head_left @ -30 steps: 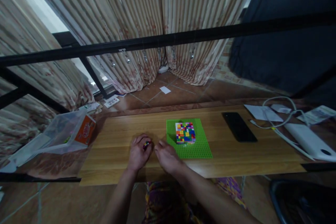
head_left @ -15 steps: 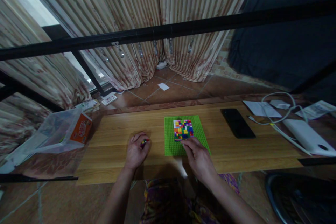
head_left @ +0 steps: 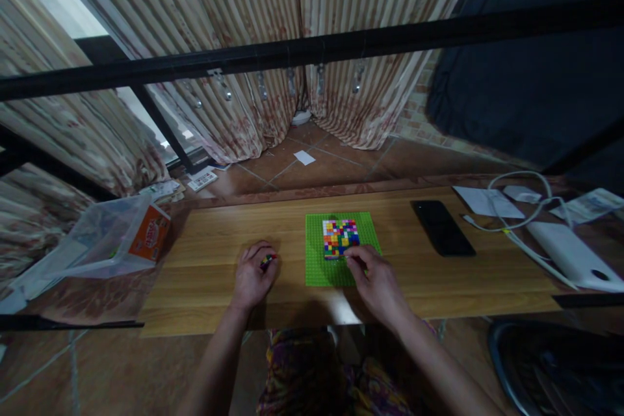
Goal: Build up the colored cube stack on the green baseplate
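A green studded baseplate [head_left: 316, 273] lies on the wooden board, and a square patch of multicoloured small bricks [head_left: 340, 237] covers its upper middle. My left hand [head_left: 253, 273] rests on the board left of the baseplate, its fingers curled round several small toy bricks [head_left: 267, 260] that show between thumb and forefinger. Over the right side of the baseplate, my right hand [head_left: 375, 276] is closed in a pinch, fingertips at the patch's lower right corner. Whatever lies between those fingertips is hidden.
A black phone [head_left: 442, 227] lies right of the baseplate, with a white cable [head_left: 541, 257] and a white power strip [head_left: 575, 253] beyond. At the left stands a clear plastic box [head_left: 114, 240] with an orange label. A dark metal bar [head_left: 302, 52] crosses behind the wooden board [head_left: 209, 273].
My right hand has shifted slightly right and up along the patch's lower edge. My left hand stays in place round its bricks. The whole view has moved a little.
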The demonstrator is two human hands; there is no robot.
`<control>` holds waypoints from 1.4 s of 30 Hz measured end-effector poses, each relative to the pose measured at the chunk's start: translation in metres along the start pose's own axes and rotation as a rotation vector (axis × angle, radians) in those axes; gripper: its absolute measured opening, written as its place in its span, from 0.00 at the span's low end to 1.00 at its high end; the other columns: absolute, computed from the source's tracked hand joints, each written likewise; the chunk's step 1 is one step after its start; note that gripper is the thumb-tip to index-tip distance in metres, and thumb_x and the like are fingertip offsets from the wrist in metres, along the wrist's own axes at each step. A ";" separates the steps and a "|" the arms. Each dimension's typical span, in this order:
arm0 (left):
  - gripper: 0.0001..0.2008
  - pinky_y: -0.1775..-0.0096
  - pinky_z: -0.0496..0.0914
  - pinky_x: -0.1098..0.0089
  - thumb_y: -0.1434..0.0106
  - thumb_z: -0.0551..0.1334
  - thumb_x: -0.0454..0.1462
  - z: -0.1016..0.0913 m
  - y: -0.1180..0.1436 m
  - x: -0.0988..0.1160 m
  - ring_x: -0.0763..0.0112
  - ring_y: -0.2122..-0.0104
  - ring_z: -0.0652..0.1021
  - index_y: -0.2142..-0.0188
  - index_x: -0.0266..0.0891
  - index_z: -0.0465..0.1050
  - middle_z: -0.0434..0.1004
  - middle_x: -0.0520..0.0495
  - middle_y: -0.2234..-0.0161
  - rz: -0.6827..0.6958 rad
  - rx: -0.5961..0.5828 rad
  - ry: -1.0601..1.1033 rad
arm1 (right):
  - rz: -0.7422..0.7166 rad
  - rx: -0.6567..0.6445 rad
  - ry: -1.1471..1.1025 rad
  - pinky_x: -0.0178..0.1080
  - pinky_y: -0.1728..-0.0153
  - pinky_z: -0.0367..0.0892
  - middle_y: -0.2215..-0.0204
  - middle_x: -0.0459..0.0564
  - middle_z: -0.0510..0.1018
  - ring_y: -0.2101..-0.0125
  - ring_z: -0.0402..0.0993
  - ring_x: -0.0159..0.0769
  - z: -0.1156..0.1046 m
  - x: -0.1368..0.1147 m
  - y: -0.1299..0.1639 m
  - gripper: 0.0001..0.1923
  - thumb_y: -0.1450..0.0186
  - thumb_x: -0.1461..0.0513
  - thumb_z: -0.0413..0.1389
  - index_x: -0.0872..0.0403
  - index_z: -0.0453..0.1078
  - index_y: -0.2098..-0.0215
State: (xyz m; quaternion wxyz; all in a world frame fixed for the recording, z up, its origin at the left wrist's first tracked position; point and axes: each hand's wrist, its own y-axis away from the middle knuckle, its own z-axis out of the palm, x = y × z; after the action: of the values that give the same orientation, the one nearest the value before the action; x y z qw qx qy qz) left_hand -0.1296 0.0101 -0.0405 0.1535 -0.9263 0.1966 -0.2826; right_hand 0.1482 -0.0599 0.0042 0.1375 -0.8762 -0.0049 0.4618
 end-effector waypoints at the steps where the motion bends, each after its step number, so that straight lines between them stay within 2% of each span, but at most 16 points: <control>1: 0.05 0.50 0.66 0.59 0.37 0.59 0.39 0.000 0.000 0.000 0.63 0.54 0.75 0.63 0.44 0.73 0.77 0.47 0.55 0.000 -0.003 0.001 | -0.008 0.003 -0.002 0.39 0.60 0.68 0.64 0.50 0.75 0.62 0.74 0.37 0.001 0.000 -0.001 0.09 0.33 0.62 0.49 0.52 0.71 0.61; 7: 0.05 0.50 0.66 0.60 0.37 0.59 0.38 -0.001 0.000 0.002 0.63 0.54 0.74 0.63 0.44 0.73 0.76 0.47 0.55 -0.005 0.004 0.013 | -0.061 0.044 0.007 0.42 0.57 0.69 0.61 0.52 0.76 0.60 0.75 0.39 0.002 -0.002 -0.003 0.13 0.32 0.61 0.48 0.51 0.72 0.55; 15: 0.05 0.50 0.66 0.60 0.37 0.59 0.38 0.001 0.001 0.001 0.63 0.53 0.74 0.63 0.44 0.74 0.76 0.47 0.55 -0.012 -0.006 0.005 | -0.077 0.076 0.055 0.40 0.60 0.69 0.64 0.51 0.77 0.62 0.75 0.38 0.005 -0.002 -0.004 0.11 0.32 0.62 0.48 0.52 0.73 0.60; 24: 0.05 0.50 0.66 0.60 0.37 0.59 0.38 0.000 0.000 0.002 0.63 0.54 0.74 0.63 0.44 0.74 0.76 0.47 0.55 -0.022 -0.013 0.004 | -0.216 0.147 0.261 0.44 0.59 0.66 0.60 0.52 0.77 0.59 0.68 0.42 0.020 0.010 -0.013 0.13 0.31 0.62 0.49 0.50 0.76 0.60; 30: 0.05 0.50 0.66 0.59 0.38 0.59 0.39 0.001 0.001 0.002 0.62 0.53 0.74 0.64 0.44 0.73 0.76 0.47 0.54 -0.030 0.000 -0.003 | -0.167 0.207 0.226 0.43 0.61 0.65 0.62 0.51 0.77 0.60 0.66 0.42 0.030 0.011 -0.015 0.11 0.32 0.60 0.52 0.48 0.79 0.63; 42: 0.05 0.49 0.66 0.60 0.38 0.59 0.39 0.001 0.001 0.002 0.63 0.53 0.74 0.63 0.44 0.73 0.76 0.47 0.55 -0.032 -0.011 0.005 | -0.173 0.171 0.269 0.43 0.59 0.63 0.64 0.49 0.81 0.63 0.69 0.40 0.031 0.009 -0.017 0.10 0.33 0.60 0.53 0.49 0.78 0.64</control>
State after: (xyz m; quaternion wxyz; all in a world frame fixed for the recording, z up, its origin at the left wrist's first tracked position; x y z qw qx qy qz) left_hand -0.1280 0.0090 -0.0409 0.1433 -0.9295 0.1837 -0.2860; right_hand 0.1301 -0.0351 -0.0156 0.2502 -0.9116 -0.0223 0.3255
